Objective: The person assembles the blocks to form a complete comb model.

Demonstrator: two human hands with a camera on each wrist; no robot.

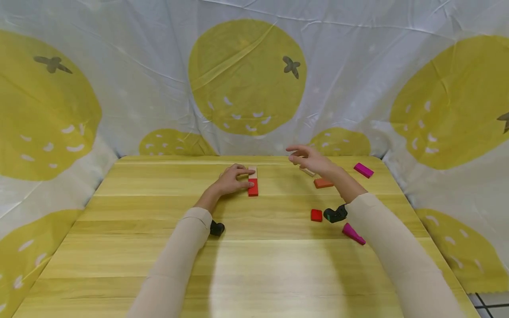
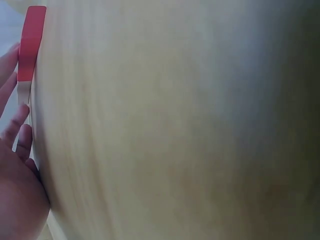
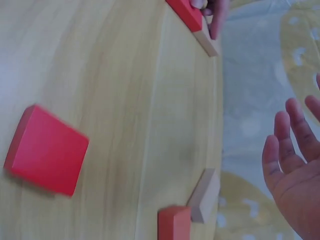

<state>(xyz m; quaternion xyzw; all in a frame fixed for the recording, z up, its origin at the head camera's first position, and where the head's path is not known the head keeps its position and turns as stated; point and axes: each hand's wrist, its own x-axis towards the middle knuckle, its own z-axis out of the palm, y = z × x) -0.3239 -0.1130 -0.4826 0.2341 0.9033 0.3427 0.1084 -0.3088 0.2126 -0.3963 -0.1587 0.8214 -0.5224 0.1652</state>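
In the head view a long red block (image 1: 253,191) and a plain wooden block (image 1: 252,168) lie end to end near the table's far side. My left hand (image 1: 232,180) reaches them from the left, its thumb touching the red block and its index finger on the wooden one. My right hand (image 1: 312,161) is raised, holding nothing, fingers spread and pointing left. Below it lie a second plain wooden block (image 3: 204,196) and an orange block (image 1: 324,183), close together. A square red block (image 3: 47,150) rests nearer my body.
Toward the right lie a magenta block (image 1: 363,170) and a tapered magenta piece (image 1: 353,234) beside my right forearm. The wooden table (image 1: 131,251) ends at a white curtain (image 1: 159,97) with yellow fruit prints. Black wrist devices (image 1: 336,213) sit under both forearms.
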